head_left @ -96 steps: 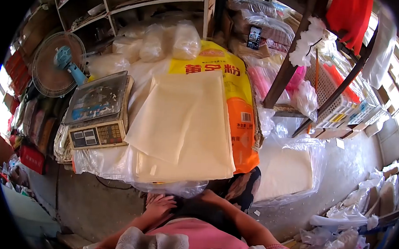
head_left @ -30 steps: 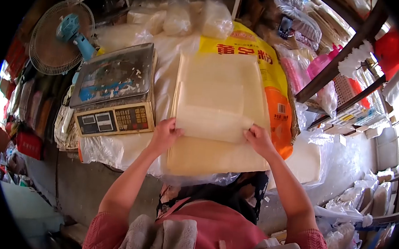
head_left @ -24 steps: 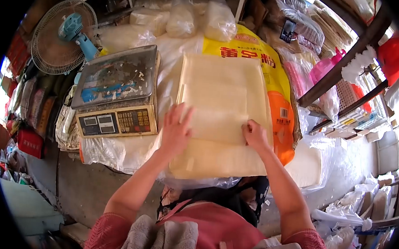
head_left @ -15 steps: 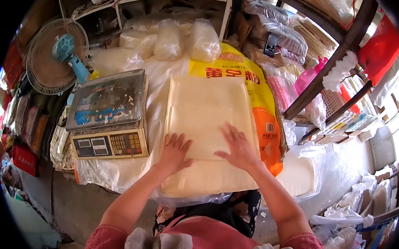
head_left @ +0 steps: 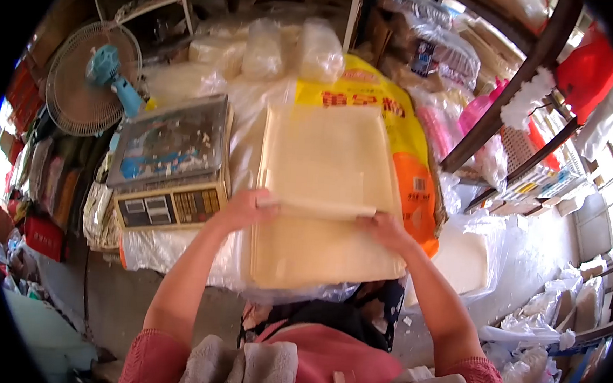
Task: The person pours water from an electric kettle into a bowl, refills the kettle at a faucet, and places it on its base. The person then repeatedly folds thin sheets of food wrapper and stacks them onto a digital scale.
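A stack of large, thin cream sheets [head_left: 327, 259] lies in front of me on the plastic-covered surface. Across its middle runs the near edge of a smaller cream sheet [head_left: 312, 209], slightly raised, with the rest lying over the stack's far part. My left hand [head_left: 246, 209] is closed on this edge's left end. At the right end, my right hand [head_left: 385, 231] pinches it between thumb and fingers. Both hands are somewhat blurred.
Left of the stack stands a scale [head_left: 171, 159] with scraps on its plate. Behind it is a fan [head_left: 92, 76]. A yellow-and-orange printed bag [head_left: 420, 170] lies under the stack's right side. Filled clear bags [head_left: 262, 48] sit at the back. A dark frame post [head_left: 497, 119] rises at right.
My hands were spread flat on the sheets. Now they have closed on the smaller sheet's near edge and raised it a little. The view has shifted slightly.
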Action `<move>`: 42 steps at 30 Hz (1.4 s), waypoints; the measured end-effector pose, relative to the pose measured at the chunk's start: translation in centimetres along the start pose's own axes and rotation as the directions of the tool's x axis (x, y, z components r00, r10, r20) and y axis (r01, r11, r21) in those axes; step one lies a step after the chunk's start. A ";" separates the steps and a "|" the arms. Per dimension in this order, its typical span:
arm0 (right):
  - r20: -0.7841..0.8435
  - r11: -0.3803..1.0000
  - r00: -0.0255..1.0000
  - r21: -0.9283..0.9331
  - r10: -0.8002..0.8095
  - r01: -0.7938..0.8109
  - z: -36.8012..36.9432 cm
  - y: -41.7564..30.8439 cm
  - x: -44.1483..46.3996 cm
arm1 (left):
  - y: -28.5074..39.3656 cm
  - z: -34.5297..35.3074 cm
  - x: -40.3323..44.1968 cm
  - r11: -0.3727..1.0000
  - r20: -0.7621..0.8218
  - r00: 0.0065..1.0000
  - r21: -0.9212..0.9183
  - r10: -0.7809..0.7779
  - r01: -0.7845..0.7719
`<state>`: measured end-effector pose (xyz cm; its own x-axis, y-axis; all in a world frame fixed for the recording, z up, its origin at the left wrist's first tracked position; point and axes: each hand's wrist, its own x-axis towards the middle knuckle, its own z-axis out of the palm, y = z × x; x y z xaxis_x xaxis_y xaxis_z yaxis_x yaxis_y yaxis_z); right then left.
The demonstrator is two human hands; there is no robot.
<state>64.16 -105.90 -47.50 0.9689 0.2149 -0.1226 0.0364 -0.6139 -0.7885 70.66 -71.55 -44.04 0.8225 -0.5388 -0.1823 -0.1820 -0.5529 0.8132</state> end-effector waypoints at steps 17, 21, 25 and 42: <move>-0.270 0.887 0.862 -0.059 0.428 -0.459 0.6 -2.2 7.6 | -1.0 6.9 7.5 0.766 -0.399 0.898 0.631 0.188 0.120; -0.348 0.813 0.935 -0.523 0.070 -0.255 0.3 -6.5 6.8 | -1.6 6.9 8.5 0.764 -0.364 0.923 0.629 0.129 0.141; -0.211 0.688 0.922 -0.721 -0.324 0.077 3.3 -3.0 7.1 | -1.5 7.4 8.6 0.748 -0.377 0.918 0.643 0.126 0.162; -0.231 0.894 0.959 -0.446 -0.166 0.048 9.7 -6.5 -0.2 | -3.5 10.3 2.4 0.834 -0.556 0.717 -0.549 -0.420 0.063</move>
<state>61.31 -94.58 -48.21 0.9793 0.1324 0.1532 0.1877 -0.8771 -0.4421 67.77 -77.46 -53.02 0.9659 0.1998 -0.1649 0.1957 -0.1458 0.9698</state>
